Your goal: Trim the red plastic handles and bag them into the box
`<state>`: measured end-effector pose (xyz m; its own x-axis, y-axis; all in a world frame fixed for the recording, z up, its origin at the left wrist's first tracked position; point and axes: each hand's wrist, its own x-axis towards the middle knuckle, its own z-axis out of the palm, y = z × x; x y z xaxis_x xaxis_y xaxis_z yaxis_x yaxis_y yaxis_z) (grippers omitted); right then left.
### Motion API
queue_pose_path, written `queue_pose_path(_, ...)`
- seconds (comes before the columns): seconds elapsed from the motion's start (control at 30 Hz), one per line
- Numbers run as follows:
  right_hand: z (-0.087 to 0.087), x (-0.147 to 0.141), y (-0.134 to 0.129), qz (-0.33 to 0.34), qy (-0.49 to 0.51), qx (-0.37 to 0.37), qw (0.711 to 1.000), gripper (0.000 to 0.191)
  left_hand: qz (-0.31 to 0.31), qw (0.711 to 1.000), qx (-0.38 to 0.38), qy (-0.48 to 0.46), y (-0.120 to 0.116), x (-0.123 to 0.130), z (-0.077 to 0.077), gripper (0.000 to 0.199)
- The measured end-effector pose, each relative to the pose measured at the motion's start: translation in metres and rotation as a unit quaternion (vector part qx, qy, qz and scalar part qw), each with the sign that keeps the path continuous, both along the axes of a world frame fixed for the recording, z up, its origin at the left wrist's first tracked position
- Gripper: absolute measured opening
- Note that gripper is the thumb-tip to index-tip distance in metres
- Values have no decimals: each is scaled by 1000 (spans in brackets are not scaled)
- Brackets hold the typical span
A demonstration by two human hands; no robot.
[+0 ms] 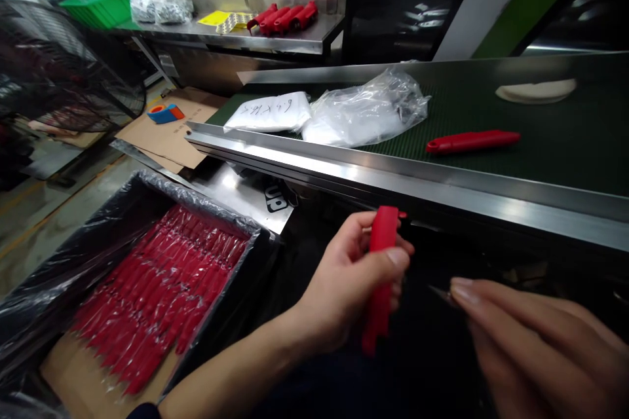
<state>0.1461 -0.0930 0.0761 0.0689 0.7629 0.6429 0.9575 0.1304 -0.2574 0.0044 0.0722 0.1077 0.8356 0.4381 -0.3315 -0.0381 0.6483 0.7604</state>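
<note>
One green conveyor belt (466, 167) carries two bags and one red part; left hand (361, 268) grips one red piece (383, 242), right hand (531, 334) pinches one small pointed blade (442, 294)

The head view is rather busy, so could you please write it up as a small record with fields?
left hand: left hand grips an upright red piece
right hand: right hand pinches a thin pointed tool, apart from the piece
green surface: green ribbed surface bears a loose red part, a white pack with handwriting, a clear bag
lined box: dark-lined box holds rows of plastic-covered red parts
unclear: tool type
</note>
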Motion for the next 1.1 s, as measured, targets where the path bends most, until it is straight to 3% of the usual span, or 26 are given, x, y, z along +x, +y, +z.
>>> queue_pose_path(0.1,8,7,4,-10,-43,6,999,58,-38,999,31,8,-7,-9,0,39)
queue_pose_path(0.27,19,-1,16,-29,-55,-5,998,57,-59,998,20,5,-14,-17,3,35)
queue_pose_path(0.6,21,-9,17,-43,-58,-16,997,52,-72,997,15,6,-17,-21,1,38)
queue_pose_path(0.7,18,-3,18,-83,-51,-32,995,51,-103,994,23,-19,-19,-25,5,32)
queue_pose_path(0.8,16,5,18,-135,27,-18,990,44,-141,988,21,-57,-21,-28,7,29)
queue_pose_path(0.9,18,6,15,-99,64,7,993,44,-103,993,-21,-52,-22,-22,4,35)
queue_pose_path(1.03,19,0,10,-18,17,18,1000,52,-47,994,-68,-66,-23,-11,-3,33)
queue_pose_path(1.1,19,-3,8,-13,9,8,1000,52,-44,993,-74,-77,-23,-9,-5,31)
